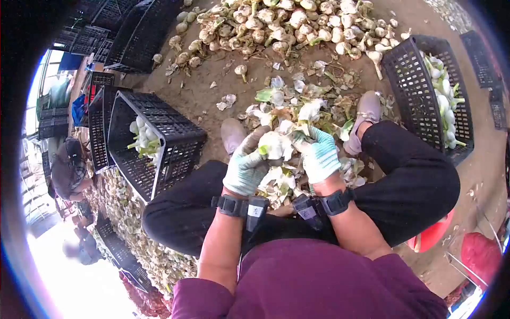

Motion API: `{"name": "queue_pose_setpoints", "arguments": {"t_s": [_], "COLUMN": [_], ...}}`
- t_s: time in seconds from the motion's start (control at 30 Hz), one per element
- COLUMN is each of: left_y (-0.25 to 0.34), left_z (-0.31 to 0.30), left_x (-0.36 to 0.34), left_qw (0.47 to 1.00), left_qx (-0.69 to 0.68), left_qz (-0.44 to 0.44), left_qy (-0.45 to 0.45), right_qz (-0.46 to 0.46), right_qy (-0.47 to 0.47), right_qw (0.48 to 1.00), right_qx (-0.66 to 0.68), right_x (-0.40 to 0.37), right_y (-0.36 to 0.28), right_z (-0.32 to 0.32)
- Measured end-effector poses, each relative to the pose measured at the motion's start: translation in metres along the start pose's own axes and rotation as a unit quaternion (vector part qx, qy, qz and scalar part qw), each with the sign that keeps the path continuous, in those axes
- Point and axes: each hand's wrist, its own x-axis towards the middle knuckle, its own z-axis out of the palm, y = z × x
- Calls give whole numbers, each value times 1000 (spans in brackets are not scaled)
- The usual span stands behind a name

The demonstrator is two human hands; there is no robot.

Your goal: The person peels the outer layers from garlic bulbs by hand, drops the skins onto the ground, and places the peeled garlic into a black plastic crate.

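Both hands wear light gloves and meet above a heap of loose peels (279,183) between the knees. My left hand (247,165) is closed around the left side of a white garlic bulb (274,145), whose green stem end points left. My right hand (319,154) has its fingers bent against the papery skin on the bulb's right side. Whether those fingers pinch the skin or the bulb itself is hard to tell. More peels (311,110) lie on the ground just beyond the hands.
A large pile of unpeeled garlic (287,24) lies ahead. Black crates with peeled garlic stand at the left (178,138) and right (411,80). One bulb (241,70) lies alone on the floor. Another person (69,170) sits at the far left.
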Motion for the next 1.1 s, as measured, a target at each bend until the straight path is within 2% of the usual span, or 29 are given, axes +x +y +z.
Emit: {"name": "queue_pose_setpoints", "arguments": {"t_s": [0.1,0.17,0.2,0.23,0.27,0.3,0.33,0.4,0.43,0.47,0.53,0.57,0.6,0.63,0.67,0.73,0.77,0.8,0.87,0.9,0.93,1.0,1.03,1.1], "left_y": [0,1,0,-1,-3,-6,-4,3,6,10,17,19,23,28,31,32,33,34,35,36,37,38,37,34], "left_z": [5,18,17,15,12,9,13,26,27,28,31,32,30,27,27,36,34,33,34,34,31,23,21,19], "left_x": [1,1,2,2,3,3,1,-5,-8,-9,-10,-10,-10,-11,-12,-8,-7,-8,-8,-8,-9,-9,-9,-9], "left_qw": [999,997,997,989,978,986,987,994,996,996,976,950,950,946,939,926,923,920,925,930,930,943,943,963], "left_qx": [-24,61,61,119,175,105,105,72,72,72,205,294,293,307,321,367,374,383,369,354,353,289,290,240], "left_qz": [-29,9,10,20,31,45,45,40,24,23,12,45,46,5,-37,-6,-13,-19,-28,-37,-37,-96,-96,-32], "left_qy": [3,53,55,83,111,117,117,66,47,46,71,93,95,107,117,89,86,84,89,94,95,131,132,117], "right_qz": [26,30,-12,-52,-138,-123,-107,-20,17,-27,-50,-94,-137,-46,-31,-48,-108,-108,32,-2,-1,-89,-89,-49], "right_qy": [17,31,15,-1,27,35,44,154,155,148,119,35,-49,-146,-224,-291,-255,-255,-247,-234,-235,-242,-243,-193], "right_qw": [997,995,999,999,975,982,987,984,986,984,988,986,973,986,974,953,949,949,968,972,971,950,950,973], "right_qx": [65,87,36,-15,-172,-142,-112,-85,-53,-96,-84,-133,-181,-65,30,-75,-153,-153,-38,36,36,-173,-173,-112], "right_x": [1,0,-1,-3,-7,-6,-3,26,42,48,57,49,30,19,21,20,20,18,13,14,15,18,17,13], "right_y": [11,12,13,13,9,12,18,47,72,70,69,68,32,7,22,11,21,19,12,18,20,20,21,19], "right_z": [2,7,8,10,11,12,12,-6,-23,-24,-16,-20,-16,-15,-14,-11,-9,-9,-9,-7,-10,-16,-15,-9]}}
